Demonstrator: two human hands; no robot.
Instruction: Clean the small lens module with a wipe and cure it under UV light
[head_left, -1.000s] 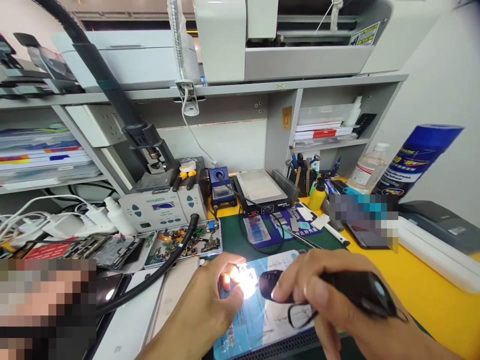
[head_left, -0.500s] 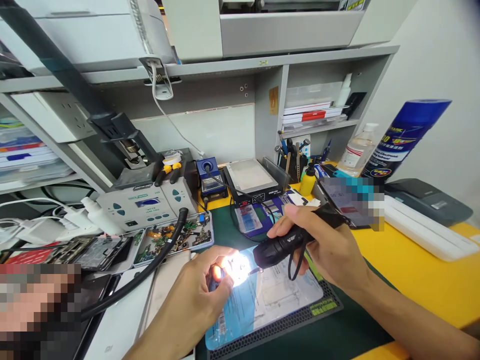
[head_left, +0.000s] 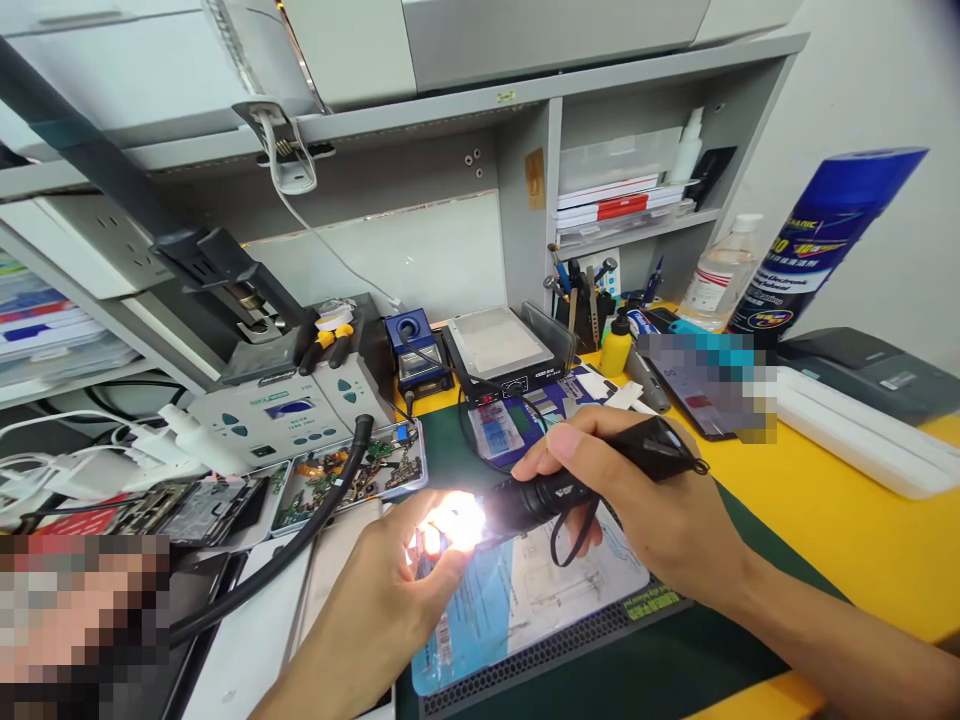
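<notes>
A black flashlight (head_left: 547, 490) with a wrist strap is gripped by my right hand (head_left: 637, 490), its lit head pointing left. Close in front of the beam, the fingers of my left hand (head_left: 397, 580) are closed around a small thing that the white glare washes out; its kind cannot be made out. Light shines through those fingertips. Below both hands lies a blue and white plastic package (head_left: 480, 630) with line drawings and a barcode, on a dark patterned pad (head_left: 540, 665).
Left of my hands, a tray of circuit boards (head_left: 345, 480) sits before a grey soldering or hot-air station (head_left: 292, 410). A black hose (head_left: 300, 560) curves across at the left. Behind are a flat heating plate (head_left: 499, 345), a yellow bottle (head_left: 616, 345) and a blue spray can (head_left: 817, 250).
My right hand has moved the flashlight left and levelled it, so its head is now nearer my left fingers. The camera view has shifted slightly.
</notes>
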